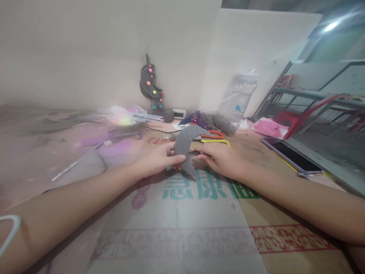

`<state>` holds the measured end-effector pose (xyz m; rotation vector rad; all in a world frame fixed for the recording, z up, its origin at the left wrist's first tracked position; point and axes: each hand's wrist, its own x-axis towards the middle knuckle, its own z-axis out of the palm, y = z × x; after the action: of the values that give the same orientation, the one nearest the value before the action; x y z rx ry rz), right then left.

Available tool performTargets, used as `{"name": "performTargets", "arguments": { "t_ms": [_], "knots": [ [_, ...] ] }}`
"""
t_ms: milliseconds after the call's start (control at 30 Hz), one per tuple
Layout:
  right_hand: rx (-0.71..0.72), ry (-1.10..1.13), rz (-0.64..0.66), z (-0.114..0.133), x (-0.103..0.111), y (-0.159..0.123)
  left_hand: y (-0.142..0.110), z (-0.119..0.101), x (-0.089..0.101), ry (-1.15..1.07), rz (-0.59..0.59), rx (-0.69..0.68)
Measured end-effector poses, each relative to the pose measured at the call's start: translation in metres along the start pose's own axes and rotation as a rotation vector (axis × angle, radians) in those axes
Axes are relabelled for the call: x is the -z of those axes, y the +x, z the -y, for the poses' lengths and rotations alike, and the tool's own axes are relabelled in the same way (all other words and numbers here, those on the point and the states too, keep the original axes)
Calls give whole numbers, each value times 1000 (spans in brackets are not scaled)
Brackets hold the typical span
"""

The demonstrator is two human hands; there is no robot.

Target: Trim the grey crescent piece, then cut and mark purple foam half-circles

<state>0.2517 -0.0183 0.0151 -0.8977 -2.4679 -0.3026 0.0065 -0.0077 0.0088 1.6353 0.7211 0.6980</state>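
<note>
Print: large green Chinese characters (211,186) on the brown cardboard sheet (281,258), partly behind forearm; maroon patterned band (291,239) toward near edge.
Bottle: clear plastic, white lid (242,95), worktop's (25,160) back edge; blue logo, lettering too blurred to read.
Crescent: grey, yarn-wrapped moon shape (182,144), ridged windings, points facing right; held above worktop's middle.
Left hand (156,158): thumb and fingers clamp crescent's outer curve.
Right hand (224,160): fingers narrowed at inner curve; can't tell if gripping anything.
Scissors: orange-and-yellow handles (209,141), just behind crescent.
</note>
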Motion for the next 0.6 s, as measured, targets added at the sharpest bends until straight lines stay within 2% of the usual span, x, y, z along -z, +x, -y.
{"name": "performTargets", "arguments": {
  "t_ms": [200, 400, 600],
  "knots": [
    [-17, 5, 22, -1, 1, 0, 1, 4, 1, -3, 11, 2],
    [-60, 103, 42, 3, 6, 2, 1, 1, 0, 9, -12, -3],
    [-68, 58, 33, 1, 3, 1, 1, 1, 0, 17, -25, 2]
  ]
}}
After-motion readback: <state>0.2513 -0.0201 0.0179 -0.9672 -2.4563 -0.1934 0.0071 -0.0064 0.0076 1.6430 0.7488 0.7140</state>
